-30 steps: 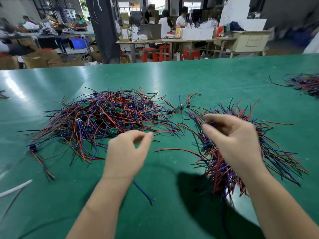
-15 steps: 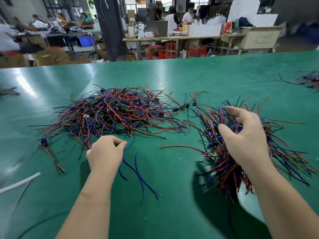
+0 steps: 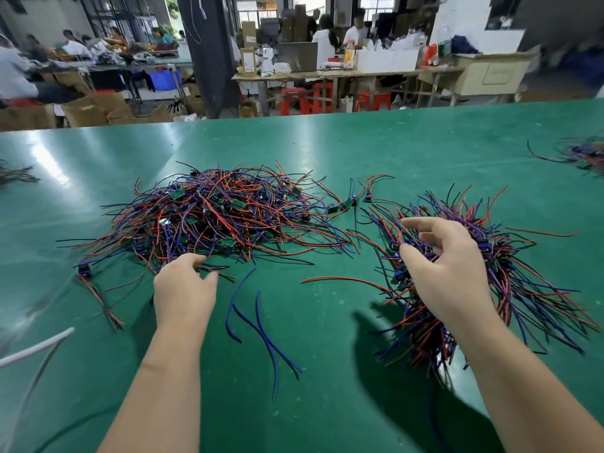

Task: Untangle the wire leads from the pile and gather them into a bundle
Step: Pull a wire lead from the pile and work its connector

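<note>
A big tangled pile of red, blue and black wire leads (image 3: 209,220) with small green boards lies on the green table (image 3: 327,403), left of centre. My left hand (image 3: 184,289) is at the pile's near edge, its curled fingers and thumb pinching a dark lead there. A gathered bundle of leads (image 3: 510,289) sits at the right, raised over its shadow. My right hand (image 3: 447,273) holds it from above, index finger and thumb spread, the other fingers hidden. Two loose blue leads (image 3: 258,322) lie between my arms.
Stray leads with connectors (image 3: 349,201) lie between pile and bundle. A single lead set (image 3: 94,289) lies left of my left hand, a white cable (image 3: 36,346) at the left edge. Another wire heap (image 3: 585,155) sits far right. People work at benches beyond the table.
My left hand let the blue leads drop onto the table and shifted left to the pile's edge. My right hand stayed on the bundle and spread its index finger and thumb.
</note>
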### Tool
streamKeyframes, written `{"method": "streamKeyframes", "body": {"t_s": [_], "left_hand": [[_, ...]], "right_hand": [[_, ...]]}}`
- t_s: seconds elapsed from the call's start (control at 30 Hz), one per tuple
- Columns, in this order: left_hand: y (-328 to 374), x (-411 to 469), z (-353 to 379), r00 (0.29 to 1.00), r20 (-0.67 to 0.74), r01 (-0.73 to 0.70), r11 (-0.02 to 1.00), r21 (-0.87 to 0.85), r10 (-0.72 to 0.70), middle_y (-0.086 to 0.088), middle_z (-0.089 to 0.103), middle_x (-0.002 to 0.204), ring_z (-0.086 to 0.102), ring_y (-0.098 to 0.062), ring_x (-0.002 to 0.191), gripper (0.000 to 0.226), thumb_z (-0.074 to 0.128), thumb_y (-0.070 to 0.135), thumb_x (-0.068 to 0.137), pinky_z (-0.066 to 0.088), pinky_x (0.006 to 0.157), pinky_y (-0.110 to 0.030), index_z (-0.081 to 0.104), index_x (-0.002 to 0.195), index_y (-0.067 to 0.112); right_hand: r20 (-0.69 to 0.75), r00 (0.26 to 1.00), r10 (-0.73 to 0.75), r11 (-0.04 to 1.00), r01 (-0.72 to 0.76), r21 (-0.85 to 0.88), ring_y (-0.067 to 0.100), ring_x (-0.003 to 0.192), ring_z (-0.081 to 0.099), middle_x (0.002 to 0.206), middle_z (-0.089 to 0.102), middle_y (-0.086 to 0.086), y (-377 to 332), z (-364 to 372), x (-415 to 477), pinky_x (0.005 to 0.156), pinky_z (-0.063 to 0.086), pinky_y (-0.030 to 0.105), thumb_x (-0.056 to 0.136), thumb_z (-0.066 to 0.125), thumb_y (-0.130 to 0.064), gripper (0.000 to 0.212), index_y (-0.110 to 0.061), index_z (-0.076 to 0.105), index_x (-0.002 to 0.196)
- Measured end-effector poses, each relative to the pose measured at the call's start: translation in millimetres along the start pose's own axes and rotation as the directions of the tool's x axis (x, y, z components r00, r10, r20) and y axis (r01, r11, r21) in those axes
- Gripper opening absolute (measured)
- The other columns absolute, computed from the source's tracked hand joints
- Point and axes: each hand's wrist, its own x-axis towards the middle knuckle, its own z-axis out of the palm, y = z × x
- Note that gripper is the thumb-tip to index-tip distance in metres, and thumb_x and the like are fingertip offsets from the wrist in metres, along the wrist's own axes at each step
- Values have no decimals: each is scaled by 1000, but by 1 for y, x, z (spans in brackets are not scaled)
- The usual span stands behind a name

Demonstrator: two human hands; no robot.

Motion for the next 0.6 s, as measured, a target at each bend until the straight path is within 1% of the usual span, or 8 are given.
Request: {"method": "streamKeyframes", "body": {"t_s": [0.13,0.23,0.27,0.33,0.37,0.43,0.53,0.6], "left_hand": [[-4,4,0,1000,-23,21,1000,10,-21,3,53,69,49,-18,49,41,54,-7,80,33,43,-22,67,112,17],[0,4,-2,996,12,89,983,-162,-88,-1,67,90,55,-16,57,40,63,-2,78,38,47,-20,68,111,20],[4,4,-3,987,69,159,917,-365,-144,-5,68,98,59,-16,66,38,67,-2,78,45,54,-22,68,110,18],[15,4,-12,934,296,358,533,-767,-201,-7,69,93,62,-14,75,34,66,-7,80,53,62,-20,67,106,14],[20,3,-18,910,378,414,343,-843,-170,-6,69,88,63,-11,73,30,64,-8,81,53,60,-16,66,101,14],[27,1,-26,895,436,445,127,-886,-94,-4,73,82,67,-6,67,26,59,-8,85,52,58,-11,64,92,17],[37,-7,-32,880,473,474,-12,-880,42,0,75,83,66,1,64,28,52,-8,86,51,60,-8,66,86,17],[47,-19,-34,857,481,481,44,-875,187,4,74,89,64,2,64,30,57,-7,75,50,60,-7,74,81,17]], "right_hand": [[-6,1000,-11,1000,11,-5,6,94,50,99,54,-12,0,1,-1,81,34,6,82,62,-5,31,-30,64,100],[4,1000,-5,1000,5,7,-1,93,50,99,56,-10,2,2,-1,78,34,4,83,62,-6,29,-29,66,99],[8,1000,2,1000,-2,16,-1,91,52,98,58,-9,1,2,-1,77,35,5,83,62,-6,28,-29,67,98],[19,999,28,997,-29,76,0,81,57,91,64,-10,0,2,-1,71,41,7,83,61,-5,26,-29,68,92],[37,998,46,991,-50,126,-1,76,60,85,67,-12,-2,1,-2,68,44,6,83,62,-3,27,-29,69,88],[116,989,90,965,-115,236,0,71,64,75,72,-9,-4,3,-2,67,48,8,83,62,0,27,-26,70,82],[254,958,134,906,-223,361,10,69,67,72,73,2,-6,10,-5,72,51,20,83,58,5,26,-17,71,80],[300,945,128,892,-242,383,11,68,66,70,72,6,-7,12,-7,71,50,22,83,57,7,25,-14,71,80]]}}
